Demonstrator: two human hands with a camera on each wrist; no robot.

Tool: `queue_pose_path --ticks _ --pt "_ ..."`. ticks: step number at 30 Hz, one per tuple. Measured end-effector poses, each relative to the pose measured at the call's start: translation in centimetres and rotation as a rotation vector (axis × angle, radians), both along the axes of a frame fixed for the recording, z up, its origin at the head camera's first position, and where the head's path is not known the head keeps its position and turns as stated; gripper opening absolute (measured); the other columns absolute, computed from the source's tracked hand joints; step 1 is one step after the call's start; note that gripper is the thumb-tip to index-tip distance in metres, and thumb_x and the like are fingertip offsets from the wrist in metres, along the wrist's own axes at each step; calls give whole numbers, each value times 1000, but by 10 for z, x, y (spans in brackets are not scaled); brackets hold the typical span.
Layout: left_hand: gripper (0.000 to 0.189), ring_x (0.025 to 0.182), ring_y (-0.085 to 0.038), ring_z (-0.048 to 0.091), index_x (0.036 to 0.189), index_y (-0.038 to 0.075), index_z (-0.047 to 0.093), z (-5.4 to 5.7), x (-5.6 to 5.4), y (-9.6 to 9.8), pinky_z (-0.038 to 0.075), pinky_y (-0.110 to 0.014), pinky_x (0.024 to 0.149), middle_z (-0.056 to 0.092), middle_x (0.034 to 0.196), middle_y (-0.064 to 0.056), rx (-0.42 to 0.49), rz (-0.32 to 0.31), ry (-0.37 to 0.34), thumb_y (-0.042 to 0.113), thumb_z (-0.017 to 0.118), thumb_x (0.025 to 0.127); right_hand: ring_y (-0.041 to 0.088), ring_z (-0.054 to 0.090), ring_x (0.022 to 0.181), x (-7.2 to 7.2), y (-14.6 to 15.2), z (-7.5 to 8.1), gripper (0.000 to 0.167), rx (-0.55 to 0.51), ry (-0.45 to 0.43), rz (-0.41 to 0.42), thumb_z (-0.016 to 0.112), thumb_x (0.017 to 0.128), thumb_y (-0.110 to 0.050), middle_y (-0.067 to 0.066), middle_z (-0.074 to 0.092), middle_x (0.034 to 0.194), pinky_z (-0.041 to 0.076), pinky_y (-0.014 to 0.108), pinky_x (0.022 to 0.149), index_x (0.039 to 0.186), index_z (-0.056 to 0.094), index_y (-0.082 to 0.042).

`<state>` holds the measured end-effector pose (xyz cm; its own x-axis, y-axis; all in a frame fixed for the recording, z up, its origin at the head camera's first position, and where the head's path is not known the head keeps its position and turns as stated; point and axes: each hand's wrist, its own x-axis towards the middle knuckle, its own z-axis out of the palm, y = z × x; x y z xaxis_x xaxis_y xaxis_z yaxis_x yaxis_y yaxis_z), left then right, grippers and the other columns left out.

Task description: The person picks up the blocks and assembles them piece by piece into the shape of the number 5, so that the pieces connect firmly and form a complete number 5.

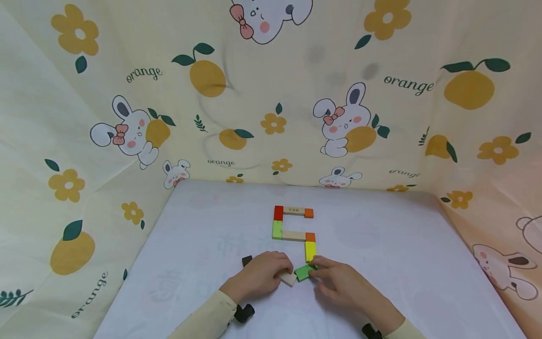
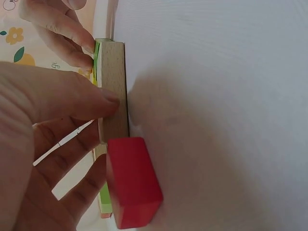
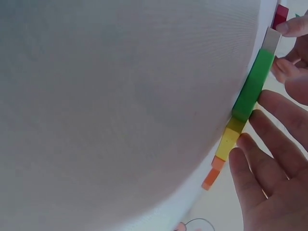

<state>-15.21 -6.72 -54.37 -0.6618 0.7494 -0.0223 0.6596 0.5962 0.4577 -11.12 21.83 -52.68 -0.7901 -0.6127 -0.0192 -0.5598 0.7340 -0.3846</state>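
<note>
My left hand [image 1: 260, 275] pinches a plain wooden block [image 2: 114, 91], its thumb along the near side and fingers behind. A red block [image 2: 132, 183] stands at that block's end, close by the fingers. My right hand [image 1: 343, 282] has its fairly straight fingertips against the far side of a green block [image 3: 252, 89]. The green block's other end lies right at the wooden one, slightly angled in the head view. Beyond it, a yellow block [image 1: 310, 252] continues the row up to an orange block [image 1: 310, 237].
Further back on the white table [image 1: 203, 226] lie a wooden block [image 1: 294, 236], a light green block [image 1: 277, 230], a red block, a printed wooden block [image 1: 294, 211] and another orange block [image 1: 309, 213]. A small dark thing [image 1: 247, 260] shows past the left hand. A patterned cloth wall [image 1: 296, 155] encloses the table.
</note>
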Motion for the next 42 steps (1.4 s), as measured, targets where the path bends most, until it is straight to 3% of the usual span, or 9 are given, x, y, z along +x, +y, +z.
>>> queue_pose_path --ticks 22,37,42 --pt "31 117 -3 62 121 24 78 -4 0 -1 51 -29 106 69 120 18 14 -7 -1 3 74 98 30 56 143 2 -2 -4 31 -16 -12 -29 74 100 -17 4 64 147 52 52 110 129 80 -10" --pt "32 116 -3 62 120 23 77 -5 -1 -2 51 -30 107 69 120 18 30 -6 9 2 74 97 32 54 145 5 -2 -3 35 -58 56 0 75 98 -16 3 64 147 52 54 109 133 78 -11" --pt "32 114 -2 62 119 23 77 -5 0 -2 51 -29 104 69 118 18 50 0 14 1 74 96 27 58 138 6 -3 -1 34 -64 94 1 77 97 -16 2 65 144 54 52 107 132 79 -13"
